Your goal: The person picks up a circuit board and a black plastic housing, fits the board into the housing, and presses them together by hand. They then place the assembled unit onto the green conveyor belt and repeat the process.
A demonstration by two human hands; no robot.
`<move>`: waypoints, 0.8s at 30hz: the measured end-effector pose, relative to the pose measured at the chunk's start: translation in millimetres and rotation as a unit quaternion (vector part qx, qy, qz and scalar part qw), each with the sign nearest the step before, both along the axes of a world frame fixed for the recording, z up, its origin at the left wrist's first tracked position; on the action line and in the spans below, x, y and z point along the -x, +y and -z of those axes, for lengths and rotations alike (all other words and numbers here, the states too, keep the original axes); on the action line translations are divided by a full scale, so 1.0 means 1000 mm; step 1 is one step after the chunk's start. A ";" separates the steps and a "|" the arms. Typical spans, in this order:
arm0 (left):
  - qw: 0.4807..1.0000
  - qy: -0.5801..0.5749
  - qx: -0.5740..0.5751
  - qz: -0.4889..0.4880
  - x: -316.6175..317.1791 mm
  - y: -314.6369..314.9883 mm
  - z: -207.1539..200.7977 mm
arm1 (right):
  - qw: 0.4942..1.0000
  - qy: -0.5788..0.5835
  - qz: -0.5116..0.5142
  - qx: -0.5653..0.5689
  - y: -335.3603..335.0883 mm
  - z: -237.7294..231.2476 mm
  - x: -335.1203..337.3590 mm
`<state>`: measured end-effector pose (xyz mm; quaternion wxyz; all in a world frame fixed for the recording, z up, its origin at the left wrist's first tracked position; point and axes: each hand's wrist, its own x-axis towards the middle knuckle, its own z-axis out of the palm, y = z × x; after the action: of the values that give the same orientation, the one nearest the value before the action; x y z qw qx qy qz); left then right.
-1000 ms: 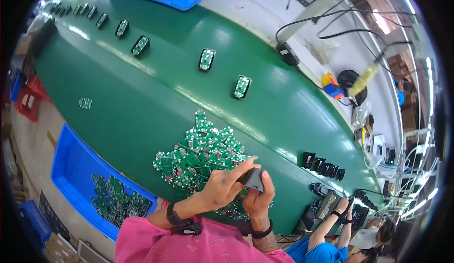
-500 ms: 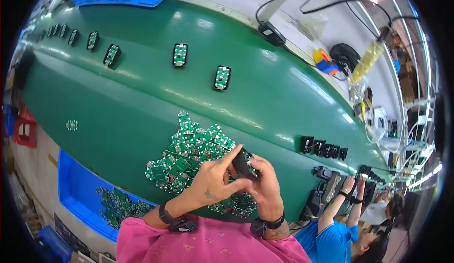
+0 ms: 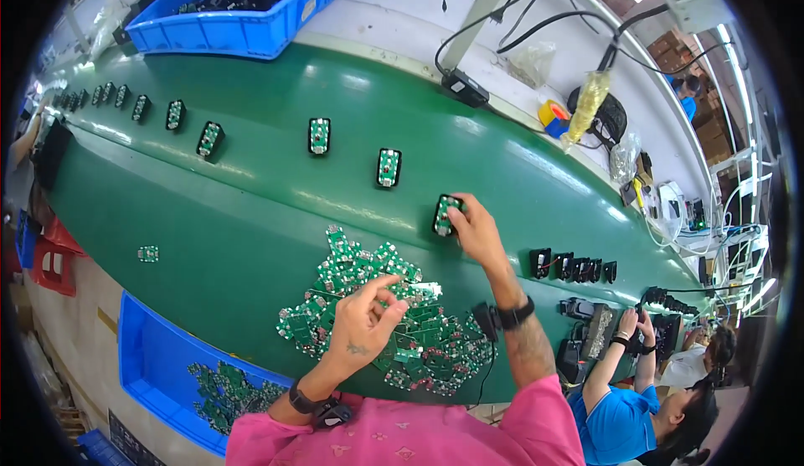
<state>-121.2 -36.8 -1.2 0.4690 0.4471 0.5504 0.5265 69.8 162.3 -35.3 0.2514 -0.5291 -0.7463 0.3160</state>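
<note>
My right hand (image 3: 476, 230) reaches forward over the green bench, its fingers closed on a black plastic housing (image 3: 439, 225) with a green circuit board fitted in its top. The housing is at the right end of a line of similar ones; the nearest housing with a board (image 3: 388, 168) stands to its left. My left hand (image 3: 366, 325) hovers over a heap of loose green circuit boards (image 3: 419, 342). Its index finger is half stretched, the other fingers are curled, and a gap shows between thumb and index finger with nothing visible in it.
Several black housings (image 3: 541, 262) stand in a row at right. A blue bin (image 3: 243, 41) of dark parts sits at the back left; another blue bin (image 3: 155, 374) with boards is at the near left. One board (image 3: 148, 253) lies apart. A co-worker (image 3: 615, 420) works at right.
The hands have parted. My right hand has carried the housing forward to the line, its board side now showing. My left hand has let go of it and stays over the heap.
</note>
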 end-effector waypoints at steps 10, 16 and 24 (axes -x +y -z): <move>0.999 -0.029 0.021 -0.027 0.000 -0.032 0.016 | 0.994 -0.037 0.083 -0.062 0.005 -0.003 0.004; 1.000 -0.015 0.016 0.001 -0.021 -0.028 0.011 | 0.911 -0.168 0.359 -0.117 -0.083 -0.014 -0.125; 0.995 0.049 -0.012 0.087 -0.058 -0.032 0.003 | 0.937 -0.153 0.312 -0.024 -0.063 0.003 -0.190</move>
<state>-62.8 -69.1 -4.6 0.4802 0.5243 0.5251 0.4678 259.4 99.2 -37.9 0.2326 -0.7715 -0.5801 0.1191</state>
